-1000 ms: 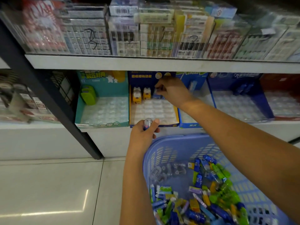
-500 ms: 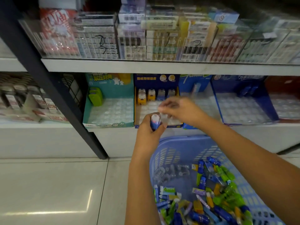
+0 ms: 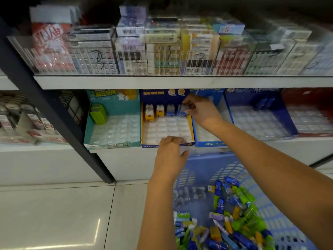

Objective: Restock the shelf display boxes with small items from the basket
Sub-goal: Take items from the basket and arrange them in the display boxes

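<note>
A blue-and-yellow display box (image 3: 148, 146) sits on the lower shelf with a clear blister tray inside. Its back row holds two yellow items (image 3: 149, 112) and a blue one (image 3: 170, 111). My right hand (image 3: 201, 112) reaches into the back right corner and pinches a small blue item (image 3: 182, 110) at the fourth slot. My left hand (image 3: 170, 152) rests on the box's front edge with its thumb spread, holding nothing that I can see. Below, the blue plastic basket (image 3: 232, 165) holds several small blue, green and yellow items (image 3: 234, 213).
A teal box (image 3: 111, 143) with a green item (image 3: 98, 114) stands to the left. Blue boxes (image 3: 259, 123) and a red box (image 3: 306, 121) stand to the right. Clear bins of packs (image 3: 162, 55) fill the upper shelf. A black post (image 3: 54, 114) slants at left.
My right hand took the blue item from my left hand and carried it up to the box's back row. My left hand, now without it, moved onto the box's front edge.
</note>
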Action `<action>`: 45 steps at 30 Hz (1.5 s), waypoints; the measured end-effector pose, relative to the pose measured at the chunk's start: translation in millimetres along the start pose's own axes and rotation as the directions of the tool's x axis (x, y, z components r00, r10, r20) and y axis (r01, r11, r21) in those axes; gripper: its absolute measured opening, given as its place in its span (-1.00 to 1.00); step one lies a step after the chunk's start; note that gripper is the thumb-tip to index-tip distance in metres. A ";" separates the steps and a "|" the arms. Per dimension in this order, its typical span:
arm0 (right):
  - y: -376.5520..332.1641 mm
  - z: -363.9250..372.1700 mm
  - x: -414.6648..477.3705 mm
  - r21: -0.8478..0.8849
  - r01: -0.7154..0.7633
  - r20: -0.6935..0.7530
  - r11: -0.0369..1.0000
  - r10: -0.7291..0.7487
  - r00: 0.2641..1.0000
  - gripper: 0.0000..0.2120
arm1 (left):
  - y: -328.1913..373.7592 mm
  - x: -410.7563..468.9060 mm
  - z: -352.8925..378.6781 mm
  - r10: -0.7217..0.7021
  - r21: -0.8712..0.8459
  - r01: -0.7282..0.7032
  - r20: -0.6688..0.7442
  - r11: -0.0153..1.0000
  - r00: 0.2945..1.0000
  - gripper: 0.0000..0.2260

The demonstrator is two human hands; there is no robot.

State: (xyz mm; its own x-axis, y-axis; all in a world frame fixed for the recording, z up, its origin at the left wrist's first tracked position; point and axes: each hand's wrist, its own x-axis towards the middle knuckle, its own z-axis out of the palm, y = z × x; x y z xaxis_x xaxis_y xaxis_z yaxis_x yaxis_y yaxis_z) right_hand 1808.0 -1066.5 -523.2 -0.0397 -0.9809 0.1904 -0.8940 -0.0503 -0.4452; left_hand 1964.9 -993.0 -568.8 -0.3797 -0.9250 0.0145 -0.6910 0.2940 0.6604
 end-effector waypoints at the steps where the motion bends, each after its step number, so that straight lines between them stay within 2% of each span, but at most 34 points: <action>1: 0.9 1.4 0.6 -0.028 0.022 0.012 0.999 -0.021 1.000 -0.74 | -0.9 0.9 -0.4 0.000 0.002 0.000 0.007 1.000 1.000 -0.60; 5: 0.5 3.5 3.0 -0.082 0.067 0.105 0.994 -0.058 0.993 -0.76 | -2.7 1.9 -1.0 -0.010 -0.018 0.010 0.013 1.000 1.000 -0.59; 11: 1.9 4.2 9.7 -0.162 0.128 0.126 0.978 -0.108 0.986 -0.75 | -3.5 2.8 -0.3 -0.003 -0.029 0.004 0.018 1.000 1.000 -0.58; 14: 3.4 3.7 11.0 -0.169 0.095 0.110 0.981 -0.077 0.991 -0.75 | -2.7 2.5 -1.7 -0.003 -0.038 0.004 0.036 0.999 0.999 -0.59; 16: 0.7 2.2 11.3 -0.191 0.092 0.122 0.977 -0.069 0.990 -0.72 | 2.2 -0.4 -3.2 0.004 -0.073 -0.006 -0.020 0.997 1.000 -0.62; 18: -3.6 -1.5 5.9 -0.207 0.099 0.154 0.973 -0.068 0.986 -0.65 | 11.0 -5.8 -4.5 0.043 -0.154 -0.067 -0.156 0.986 0.987 -0.70; 20: -2.0 -7.5 -13.1 -0.151 0.061 0.138 0.987 -0.040 0.990 -0.60 | 20.2 -12.3 -1.1 0.071 -0.232 -0.121 -0.214 0.965 0.974 -0.83; 22: 5.8 -14.9 -52.1 -0.019 0.022 0.059 1.000 -0.021 0.998 -0.72 | 23.8 -16.6 10.6 0.065 -0.245 -0.095 -0.125 0.965 0.990 -0.84; 23: 13.3 -17.2 -76.5 0.026 0.008 0.044 1.000 -0.009 0.999 -0.80 | 23.1 -18.1 20.3 0.042 -0.223 -0.051 -0.041 0.973 0.998 -0.81; 25: 33.1 -15.0 -125.1 0.033 -0.058 0.090 0.998 0.055 0.994 -0.80 | 20.8 -23.3 43.8 -0.039 -0.164 0.068 0.171 0.984 0.984 -0.71; 27: 54.0 -1.7 -160.9 0.001 -0.202 0.231 0.979 0.196 0.953 -0.77 | 15.6 -32.0 72.6 -0.115 -0.043 0.141 0.376 0.989 0.919 -0.69; 28: 66.4 9.3 -171.8 -0.034 -0.284 0.318 0.958 0.279 0.906 -0.78 | 12.2 -37.8 88.8 -0.151 0.037 0.151 0.468 0.988 0.871 -0.74; 30: 92.2 37.5 -182.5 -0.170 -0.402 0.477 0.900 0.432 0.766 -0.75 | 3.2 -51.2 121.8 -0.212 0.163 0.140 0.617 0.977 0.758 -0.77; 32: 113.3 69.3 -191.3 -0.315 -0.436 0.583 0.843 0.534 0.612 -0.74 | -6.5 -65.0 149.3 -0.259 0.258 0.100 0.716 0.961 0.648 -0.70; 34: 127.2 97.1 -201.7 -0.377 -0.445 0.582 0.813 0.581 0.568 -0.81 | -16.8 -75.1 170.8 -0.314 0.324 0.081 0.777 0.943 0.545 -0.72; 37: 142.0 133.7 -218.9 -0.395 -0.553 0.550 0.734 0.671 0.497 -0.66 | -30.1 -84.8 192.2 -0.386 0.378 0.114 0.803 0.919 0.455 -0.69; 40: 150.5 152.0 -228.1 -0.362 -0.619 0.543 0.697 0.697 0.468 -0.78 | -33.1 -83.2 200.6 -0.425 0.386 0.180 0.786 0.905 0.449 -0.69; 42: 155.8 152.8 -229.5 -0.367 -0.600 0.580 0.711 0.679 0.449 -0.84 | -30.0 -77.5 203.8 -0.443 0.341 0.290 0.764 0.894 0.468 -0.80; 43: 157.4 149.3 -228.6 -0.365 -0.585 0.604 0.725 0.662 0.444 -0.82 | -29.0 -73.7 205.3 -0.457 0.284 0.386 0.738 0.878 0.496 -0.82; 45: 161.3 141.5 -224.7 -0.292 -0.527 0.658 0.798 0.567 0.496 -0.70 | -27.6 -66.9 210.5 -0.472 0.046 0.593 0.656 0.804 0.589 -0.69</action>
State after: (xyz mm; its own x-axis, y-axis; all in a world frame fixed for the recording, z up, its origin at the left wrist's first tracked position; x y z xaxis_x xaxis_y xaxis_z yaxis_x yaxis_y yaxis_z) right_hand 1735.9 -880.8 -761.6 -0.2335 -0.6381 -0.7337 -0.8228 0.5317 -0.2006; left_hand 1879.8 -888.6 -746.0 -0.3006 -0.5259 -0.7956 -0.8089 -0.3014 0.5048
